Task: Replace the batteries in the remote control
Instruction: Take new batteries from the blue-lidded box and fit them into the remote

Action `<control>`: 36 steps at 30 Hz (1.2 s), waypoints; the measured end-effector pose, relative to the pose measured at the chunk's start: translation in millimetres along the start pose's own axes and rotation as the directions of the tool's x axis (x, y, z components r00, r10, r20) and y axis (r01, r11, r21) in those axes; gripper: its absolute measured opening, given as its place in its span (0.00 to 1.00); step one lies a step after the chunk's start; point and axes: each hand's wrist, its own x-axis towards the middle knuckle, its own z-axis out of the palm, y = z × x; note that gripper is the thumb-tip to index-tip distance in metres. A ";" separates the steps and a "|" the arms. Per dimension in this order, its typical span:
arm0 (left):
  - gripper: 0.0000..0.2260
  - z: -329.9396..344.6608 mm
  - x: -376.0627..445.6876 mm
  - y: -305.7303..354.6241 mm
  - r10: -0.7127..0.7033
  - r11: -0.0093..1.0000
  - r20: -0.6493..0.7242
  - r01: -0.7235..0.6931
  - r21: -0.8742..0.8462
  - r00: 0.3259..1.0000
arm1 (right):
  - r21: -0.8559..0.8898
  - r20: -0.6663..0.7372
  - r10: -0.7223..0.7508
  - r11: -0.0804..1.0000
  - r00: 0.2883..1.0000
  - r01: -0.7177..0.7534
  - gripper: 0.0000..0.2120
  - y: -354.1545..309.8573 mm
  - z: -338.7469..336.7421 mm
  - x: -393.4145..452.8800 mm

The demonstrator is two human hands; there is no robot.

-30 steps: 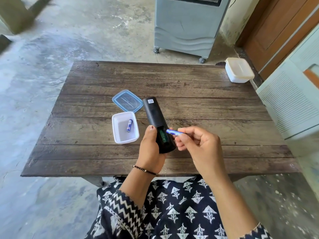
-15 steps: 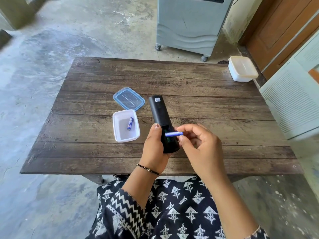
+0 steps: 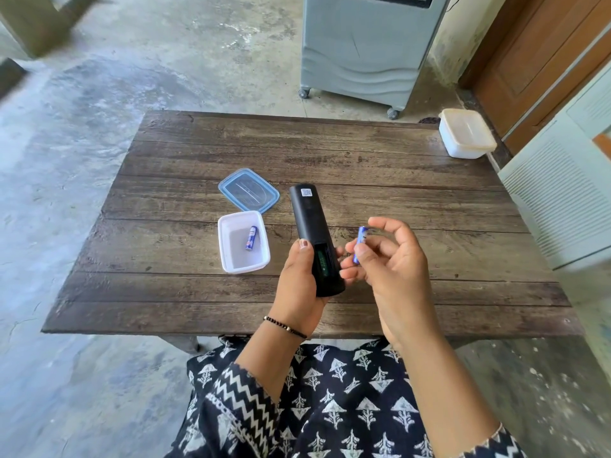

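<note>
Gripping the black remote, left hand; right hand fingers pinch blue battery; labels unreadable.

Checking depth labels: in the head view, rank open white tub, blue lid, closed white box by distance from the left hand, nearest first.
From the left hand, which grips the remote:
1. Open white tub, just to its left, one battery inside.
2. Blue lid, beyond the tub, up and left.
3. Closed white box, far right corner of the table.
</note>
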 end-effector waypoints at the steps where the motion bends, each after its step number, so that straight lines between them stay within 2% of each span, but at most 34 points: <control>1: 0.09 0.8 -0.8 0.7 0.004 1.000 -0.004 -0.004 0.003 1.000 | -0.018 0.005 0.006 1.000 1.000 -0.006 0.12 0.2 -0.9 0.0; 3: 0.10 1.3 -1.8 1.4 0.018 0.999 -0.013 -0.018 0.027 1.000 | -0.099 0.015 -0.009 0.995 1.000 0.011 0.12 -0.6 -2.8 -1.7; 5: 0.11 2.0 -2.9 1.2 0.039 0.998 -0.027 -0.038 0.055 0.999 | -0.271 0.015 -0.086 0.959 0.996 0.087 0.11 0.9 -4.2 -3.3; 7: 0.11 2.4 -2.7 0.4 0.057 0.995 -0.046 -0.053 0.082 0.997 | -0.475 0.040 -0.202 0.858 0.979 0.196 0.10 3.1 -3.1 -5.7; 9: 0.11 3.4 -2.9 0.1 0.069 0.992 -0.056 -0.063 0.109 0.996 | -0.606 0.106 -0.299 0.736 0.948 0.301 0.10 6.0 -0.2 -8.1; 12: 0.11 4.2 -2.7 -1.3 0.070 0.994 -0.068 -0.064 0.094 0.995 | -0.725 0.204 -0.382 0.561 0.902 0.401 0.11 10.6 4.9 -11.3; 16: 0.10 4.7 -2.1 -1.1 0.072 0.996 -0.077 -0.067 0.060 0.994 | -0.773 0.267 -0.418 0.445 0.868 0.452 0.15 13.2 10.1 -14.2; 21: 0.10 4.4 -3.7 2.7 0.043 0.998 -0.051 -0.040 0.053 0.998 | -0.778 0.273 -0.453 0.415 0.849 0.472 0.11 13.1 7.9 -14.9; 25: 0.10 7.8 -4.7 4.2 0.031 0.999 -0.033 -0.031 0.025 0.999 | -0.818 0.364 -0.387 0.301 0.847 0.490 0.08 12.0 8.5 -16.8; 29: 0.10 8.2 -5.3 3.4 0.006 1.000 -0.022 -0.005 0.030 1.000 | -0.785 0.384 -0.320 0.381 0.866 0.489 0.12 13.7 4.6 -14.9; 33: 0.10 7.2 -6.4 0.7 -0.011 1.000 -0.022 0.011 0.015 1.000 | -0.753 0.408 -0.319 0.411 0.855 0.513 0.09 18.0 -2.2 -13.3; 36: 0.11 8.7 -7.7 -3.5 -0.021 1.000 -0.030 0.021 0.007 0.999 | -0.754 0.367 -0.339 0.438 0.867 0.490 0.09 19.1 -4.6 -12.2</control>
